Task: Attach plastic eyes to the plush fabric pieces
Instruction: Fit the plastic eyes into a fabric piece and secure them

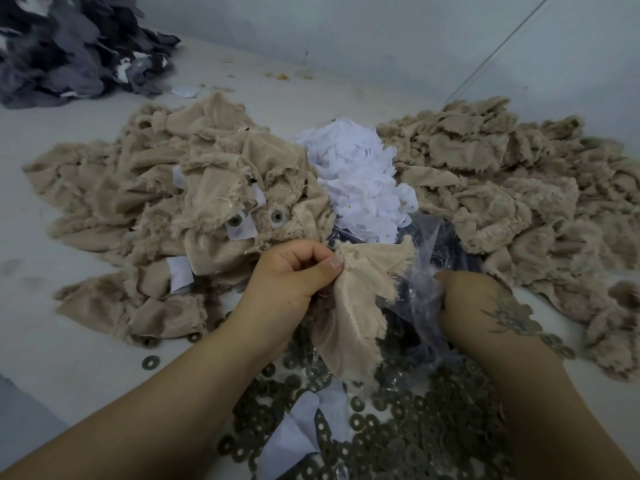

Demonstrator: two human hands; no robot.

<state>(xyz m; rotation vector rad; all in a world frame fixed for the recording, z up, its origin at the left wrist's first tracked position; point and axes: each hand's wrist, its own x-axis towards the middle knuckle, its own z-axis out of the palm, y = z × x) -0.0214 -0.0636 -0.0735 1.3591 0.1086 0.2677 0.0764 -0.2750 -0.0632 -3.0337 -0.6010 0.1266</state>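
**Fabric in our left hand, right hand in the eye bag**

Going L to R. Far left, a grey fabric heap [69, 50] at the back, not part of this job as far as we can tell. Next, the pile of tan pieces [166, 188], where one piece already shows two fitted eyes [276, 216] w/ white backing. Our left hand [294, 282] grips a tan plush piece [349, 299] just right of its thumb, fingers curled, thumb pinching the fabric's upper part. The piece's long axis runs roughly top to bottom, hanging down toward us, woven back side up. Below it, loose washers [398, 420] spread across the table [62, 368]. Behind, a white patch stack [360, 181].

Right of the piece, touching it, lies the clear plastic bag [419, 292] w/ dark contents, prob. the eyes. Our right hand [467, 299] is at the bag, fingers tucked into the plastic; whether it grasps an eye we can't tell. Far right, another tan heap [519, 188].

Key relation: the bag sits immediately right of the held piece, so our right hand is nearer the eyes, and we judge it brings one leftward to the fabric.
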